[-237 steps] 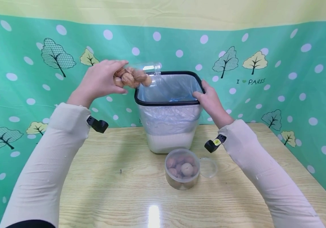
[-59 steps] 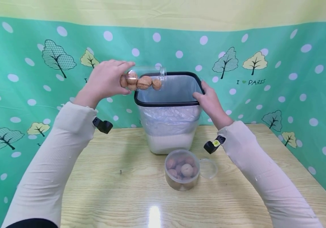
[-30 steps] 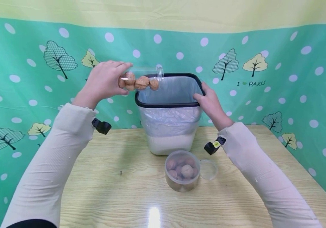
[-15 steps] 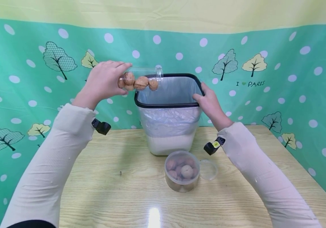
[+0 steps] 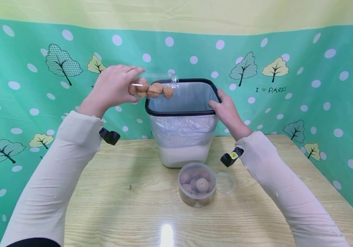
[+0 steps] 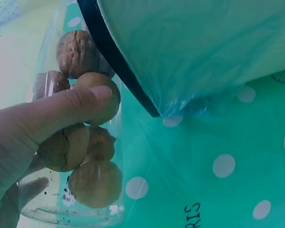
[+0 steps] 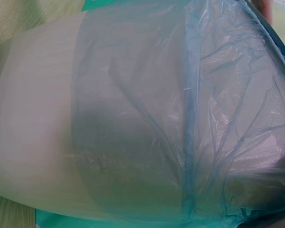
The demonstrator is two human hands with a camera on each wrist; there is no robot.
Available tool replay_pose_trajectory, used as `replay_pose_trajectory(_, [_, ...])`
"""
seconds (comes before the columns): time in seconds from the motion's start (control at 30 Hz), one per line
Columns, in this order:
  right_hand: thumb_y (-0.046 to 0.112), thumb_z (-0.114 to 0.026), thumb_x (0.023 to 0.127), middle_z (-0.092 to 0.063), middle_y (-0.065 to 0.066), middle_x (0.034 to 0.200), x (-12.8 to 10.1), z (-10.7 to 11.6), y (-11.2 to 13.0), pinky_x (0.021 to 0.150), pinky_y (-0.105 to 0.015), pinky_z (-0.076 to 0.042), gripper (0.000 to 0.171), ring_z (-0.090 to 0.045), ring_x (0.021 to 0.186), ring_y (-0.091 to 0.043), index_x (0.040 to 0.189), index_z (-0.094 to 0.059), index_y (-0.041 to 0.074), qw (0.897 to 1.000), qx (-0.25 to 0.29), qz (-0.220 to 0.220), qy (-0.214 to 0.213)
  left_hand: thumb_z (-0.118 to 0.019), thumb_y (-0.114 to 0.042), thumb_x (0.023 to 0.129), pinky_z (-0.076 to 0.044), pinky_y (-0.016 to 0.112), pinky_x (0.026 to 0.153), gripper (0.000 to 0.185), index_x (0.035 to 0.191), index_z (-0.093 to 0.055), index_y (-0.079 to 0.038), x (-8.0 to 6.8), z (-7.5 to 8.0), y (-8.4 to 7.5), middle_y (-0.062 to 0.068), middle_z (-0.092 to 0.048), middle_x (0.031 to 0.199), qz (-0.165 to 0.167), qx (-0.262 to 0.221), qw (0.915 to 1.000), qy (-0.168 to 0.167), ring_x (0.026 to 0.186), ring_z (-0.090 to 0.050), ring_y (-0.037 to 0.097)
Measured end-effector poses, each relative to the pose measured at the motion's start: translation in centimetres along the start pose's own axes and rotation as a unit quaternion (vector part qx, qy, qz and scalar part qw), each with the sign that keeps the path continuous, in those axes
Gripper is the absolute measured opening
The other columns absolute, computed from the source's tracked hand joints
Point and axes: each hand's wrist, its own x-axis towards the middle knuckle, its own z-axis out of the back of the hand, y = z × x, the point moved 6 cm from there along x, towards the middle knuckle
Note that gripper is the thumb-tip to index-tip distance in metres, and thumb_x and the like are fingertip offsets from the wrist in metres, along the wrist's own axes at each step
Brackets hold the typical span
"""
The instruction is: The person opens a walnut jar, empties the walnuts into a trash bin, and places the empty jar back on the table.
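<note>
In the head view my left hand (image 5: 111,85) grips the base end of a clear plastic jar (image 5: 174,79). The jar lies on its side, its uncovered mouth pointing right above the left part of the trash can (image 5: 182,114). Several walnuts (image 5: 155,90) rest along its lower wall; the left wrist view shows my thumb (image 6: 71,107) across the jar in front of them. My right hand (image 5: 227,109) holds the black rim at the can's right side. A translucent bag lines the white can. The can's floor is hidden.
A round tub of walnuts (image 5: 197,185) stands before the can on the wooden table (image 5: 118,212). Beside it lies a clear round lid (image 5: 225,183). A tiny dark bit (image 5: 130,187) is farther left. A patterned green cloth (image 5: 195,48) hangs behind.
Since the oldest frame, the jar has shifted slightly right, and its walnuts, then bunched and blurred, now lie along the lower side. Over the last second almost nothing moves; the right hand stays put.
</note>
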Motion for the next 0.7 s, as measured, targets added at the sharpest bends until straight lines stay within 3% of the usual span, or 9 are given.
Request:
replay_pose_trajectory(0.5, [0.017, -0.046, 0.091, -0.008, -0.009, 0.158, 0.16, -0.02, -0.06, 0.116, -0.032, -0.012, 0.072, -0.006, 0.144, -0.017, 0.15, -0.009, 0.004, 1.0, 0.005, -0.005, -0.001, -0.087, -0.023, 0.064, -0.036, 0.055, 0.1, 0.086, 0.137, -0.047, -0.004, -0.02, -0.28, 0.56, 0.02, -0.053, 0.132, 0.026, 0.01, 0.9994, 0.021, 0.118, -0.048, 0.041])
replay_pose_trajectory(0.7, [0.017, -0.046, 0.091, -0.008, -0.009, 0.158, 0.17, 0.01, -0.08, 0.116, -0.032, -0.012, 0.072, -0.006, 0.144, -0.017, 0.15, -0.008, 0.003, 1.0, 0.004, -0.004, 0.0, -0.085, -0.019, 0.064, -0.036, 0.053, 0.101, 0.083, 0.137, -0.048, -0.004, 0.07, -0.16, 0.37, 0.02, -0.055, 0.13, 0.013, 0.007, 0.9998, 0.009, 0.117, -0.049, 0.04])
